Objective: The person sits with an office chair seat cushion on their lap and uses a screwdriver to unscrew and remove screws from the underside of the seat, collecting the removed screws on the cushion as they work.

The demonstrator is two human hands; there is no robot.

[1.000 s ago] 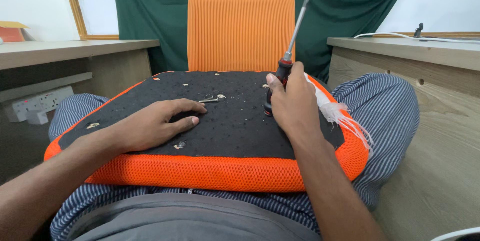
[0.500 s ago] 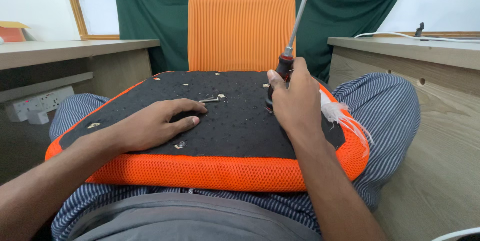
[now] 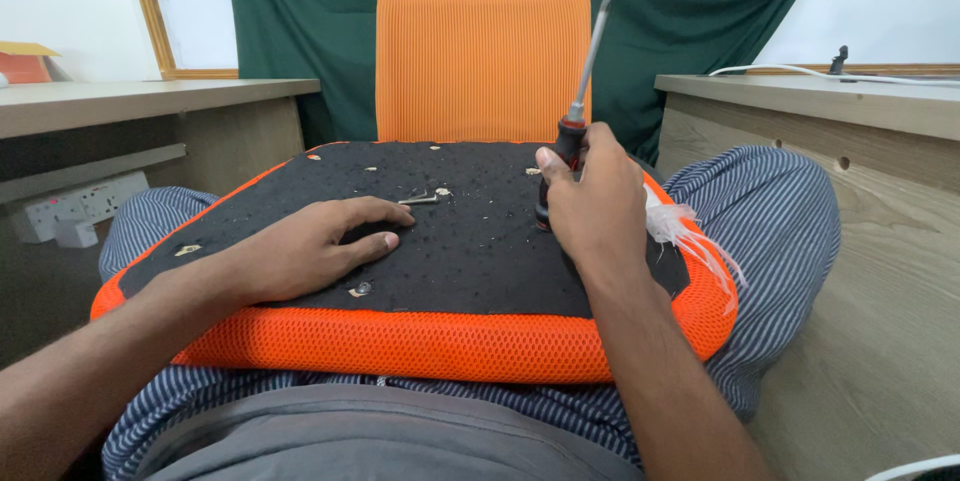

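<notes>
Near the seat cushion's (image 3: pixel 420 341) right edge, the right hand (image 3: pixel 590 206) clasps an upturned screwdriver (image 3: pixel 585 71); the left hand (image 3: pixel 310 251) lies flat, fingers spread, apparently beside a small bracket (image 3: pixel 420 198).

Your left hand (image 3: pixel 315 246) lies flat, palm down, fingers spread and pointing right, forearm reaching in from the lower left. Your right hand (image 3: pixel 592 203) is curled into a fist, wrist straight, forearm rising from below.

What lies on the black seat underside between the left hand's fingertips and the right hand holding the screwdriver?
In the head view, between the left hand and right hand with the screwdriver lies bare black panel; a small metal bracket sits just beyond.
</notes>
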